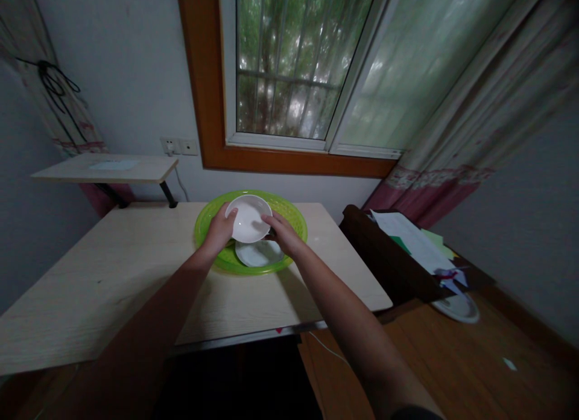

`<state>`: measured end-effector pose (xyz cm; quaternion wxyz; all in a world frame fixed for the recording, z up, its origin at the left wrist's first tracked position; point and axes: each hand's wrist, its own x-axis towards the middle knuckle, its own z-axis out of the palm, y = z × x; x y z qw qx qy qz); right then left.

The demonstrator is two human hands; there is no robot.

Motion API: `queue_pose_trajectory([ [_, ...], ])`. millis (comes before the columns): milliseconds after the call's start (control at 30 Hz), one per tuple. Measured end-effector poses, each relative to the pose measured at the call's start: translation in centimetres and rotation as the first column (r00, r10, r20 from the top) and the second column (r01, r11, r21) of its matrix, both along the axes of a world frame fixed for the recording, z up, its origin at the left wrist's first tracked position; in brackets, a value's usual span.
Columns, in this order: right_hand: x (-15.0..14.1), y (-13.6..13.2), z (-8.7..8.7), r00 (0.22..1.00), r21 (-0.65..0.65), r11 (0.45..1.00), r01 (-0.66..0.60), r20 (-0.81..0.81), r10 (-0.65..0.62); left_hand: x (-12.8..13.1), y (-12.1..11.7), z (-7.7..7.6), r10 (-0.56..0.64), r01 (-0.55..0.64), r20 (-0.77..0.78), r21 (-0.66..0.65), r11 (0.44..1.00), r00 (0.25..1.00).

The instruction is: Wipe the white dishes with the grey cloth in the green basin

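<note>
A white bowl [248, 219] is tilted toward me above a round green plastic basket [296, 224]. My left hand [221, 228] grips its left rim, thumb over the inside edge. On the opposite side, my right hand [281, 232] holds the right rim with the thumb on top and the fingers underneath. Below the bowl, a white plate [259, 255] lies in the basket, partly covered by the bowl and my right hand. A small dark thing shows by my right fingers, too unclear to name.
The basket stands on a pale wooden table [136, 269]. A small raised shelf [149, 169] with a paper on it occupies the back left. Beyond the table's right edge, a dark brown cabinet [375, 251] carries papers [411, 239]. A window [294, 64] is behind the table.
</note>
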<state>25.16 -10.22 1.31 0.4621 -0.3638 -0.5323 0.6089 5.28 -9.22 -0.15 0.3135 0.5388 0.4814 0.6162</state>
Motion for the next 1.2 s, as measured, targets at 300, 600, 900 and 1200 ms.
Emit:
queue_pose_trajectory([
  [300, 0.3, 0.9, -1.3, 0.985, 0.082, 0.997, -0.002, 0.171, -0.012, -0.5, -0.3, 1.0, 0.013, -0.012, -0.300, 0.007, 1.000, 0.954],
  [600, -0.3, 1.0, -0.6, 0.936, 0.204, 0.947, 0.248, 0.203, -0.289, -0.5, 0.4, 0.8, -0.216, 0.127, -0.254, -0.324, 0.938, 0.943],
  [900, 0.3, 1.9, -0.8, 0.727, 0.531, 0.706, 0.468, 0.223, -0.649, -0.4, 0.6, 1.3, -0.016, -0.024, -0.268, -0.143, 0.989, 0.963],
  [1200, -0.9, 0.2, -0.3, 0.639, 0.821, 0.503, 0.269, 0.239, -0.731, 1.9, -1.5, 3.8, -0.418, 0.464, 0.327, -0.075, 0.883, 0.848],
])
